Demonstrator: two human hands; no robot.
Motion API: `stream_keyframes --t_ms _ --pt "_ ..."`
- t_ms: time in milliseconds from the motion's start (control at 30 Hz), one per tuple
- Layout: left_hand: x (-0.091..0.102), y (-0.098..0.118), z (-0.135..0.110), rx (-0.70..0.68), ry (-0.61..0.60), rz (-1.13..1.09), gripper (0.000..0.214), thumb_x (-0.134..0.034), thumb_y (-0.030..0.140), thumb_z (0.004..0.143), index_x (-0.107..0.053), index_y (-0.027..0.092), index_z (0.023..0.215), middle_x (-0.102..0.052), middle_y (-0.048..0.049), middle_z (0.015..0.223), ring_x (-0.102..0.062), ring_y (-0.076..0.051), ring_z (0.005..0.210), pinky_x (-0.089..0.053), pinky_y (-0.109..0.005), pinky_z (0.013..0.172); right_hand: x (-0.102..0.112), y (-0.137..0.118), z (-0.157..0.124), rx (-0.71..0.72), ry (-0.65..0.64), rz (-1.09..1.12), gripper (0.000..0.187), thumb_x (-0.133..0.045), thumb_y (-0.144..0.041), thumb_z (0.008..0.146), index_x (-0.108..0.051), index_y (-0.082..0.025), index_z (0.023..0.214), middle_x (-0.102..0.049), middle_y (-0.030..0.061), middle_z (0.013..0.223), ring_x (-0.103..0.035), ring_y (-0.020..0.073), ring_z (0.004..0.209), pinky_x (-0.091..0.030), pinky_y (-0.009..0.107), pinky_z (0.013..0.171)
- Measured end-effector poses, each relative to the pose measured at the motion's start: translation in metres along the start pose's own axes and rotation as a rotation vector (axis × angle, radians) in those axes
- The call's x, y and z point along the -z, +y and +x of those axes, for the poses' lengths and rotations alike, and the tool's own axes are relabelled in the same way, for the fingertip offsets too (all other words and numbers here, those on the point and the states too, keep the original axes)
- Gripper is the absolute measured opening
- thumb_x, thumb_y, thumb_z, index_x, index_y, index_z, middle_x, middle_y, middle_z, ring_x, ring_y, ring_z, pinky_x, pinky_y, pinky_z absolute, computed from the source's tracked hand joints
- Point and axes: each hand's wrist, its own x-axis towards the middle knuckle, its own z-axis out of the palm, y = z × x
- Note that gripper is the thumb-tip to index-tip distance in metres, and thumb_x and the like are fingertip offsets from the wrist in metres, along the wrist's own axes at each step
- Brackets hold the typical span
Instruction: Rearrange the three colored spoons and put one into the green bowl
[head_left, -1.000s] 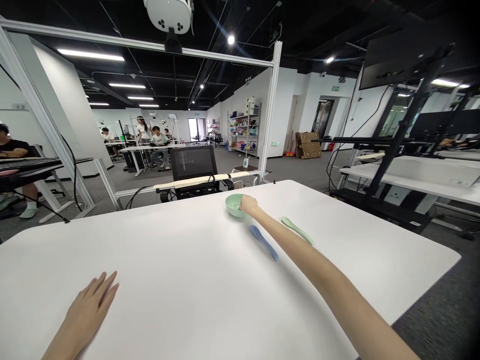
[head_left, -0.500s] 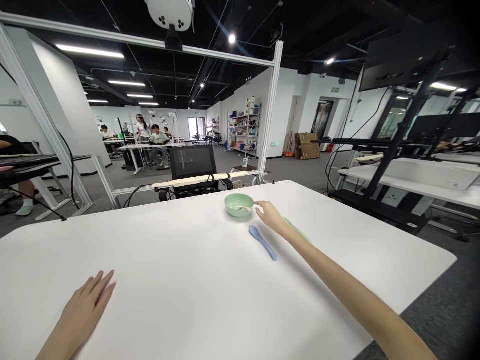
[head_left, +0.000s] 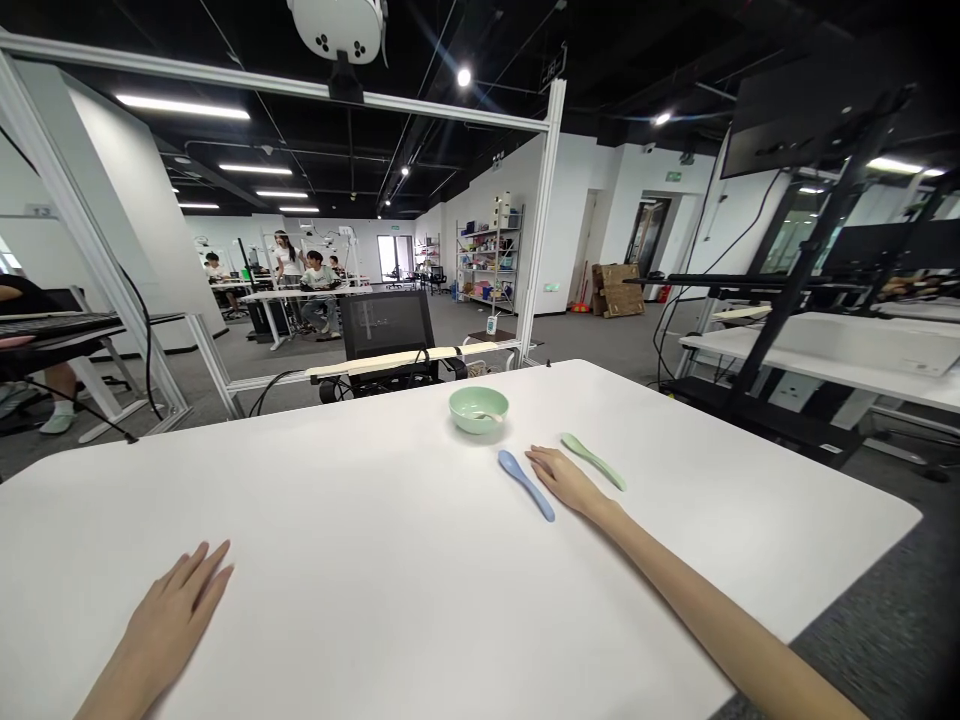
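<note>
A pale green bowl (head_left: pixel 478 409) stands near the far edge of the white table (head_left: pixel 315 500), with a small pale utensil (head_left: pixel 488 416) lying inside it. My right hand (head_left: pixel 566 480) rests flat on the table, fingers apart from anything held, between a blue plastic spoon (head_left: pixel 526 485) and a pale green plastic spoon (head_left: pixel 592 461). It lies close beside both without gripping either. My left hand (head_left: pixel 171 622) lies flat and empty near the table's front left, far from the bowl and spoons.
A black office chair (head_left: pixel 387 325) and a white aluminium frame (head_left: pixel 551 220) stand behind the table. A camera unit (head_left: pixel 337 28) hangs from the frame's top bar. A monitor on a black stand (head_left: pixel 814 110) rises at right. Several people sit or stand at desks in the background.
My right hand has moved back from the bowl and come down on the table between the spoons. The small utensil now shows in the bowl. My left hand has stayed put.
</note>
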Motion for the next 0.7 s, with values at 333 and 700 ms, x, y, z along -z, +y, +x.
stream_keyframes --t_ms 333,700 --pt "0.007 0.007 0.0 0.104 -0.071 -0.082 0.078 -0.027 0.057 0.09 -0.067 0.016 0.142 -0.066 -0.0141 0.152 -0.054 -0.038 0.149 -0.047 -0.054 0.12 0.006 -0.002 0.009 -0.037 0.02 -0.004 0.044 -0.045 -0.023 0.103 -0.074 -0.013 0.133 -0.067 0.0175 0.148 -0.059 0.03 0.142 -0.042 0.043 0.121" --pt "0.0 0.002 -0.001 0.085 -0.009 -0.092 0.071 -0.032 0.056 0.089 -0.071 0.022 0.138 -0.072 -0.0108 0.145 -0.058 -0.034 0.144 -0.051 -0.05 0.116 0.049 -0.083 0.125 -0.145 -0.024 -0.198 0.031 -0.055 -0.021 0.102 -0.081 -0.014 0.117 -0.083 0.0119 0.106 -0.073 0.0222 0.107 -0.049 0.024 0.093"
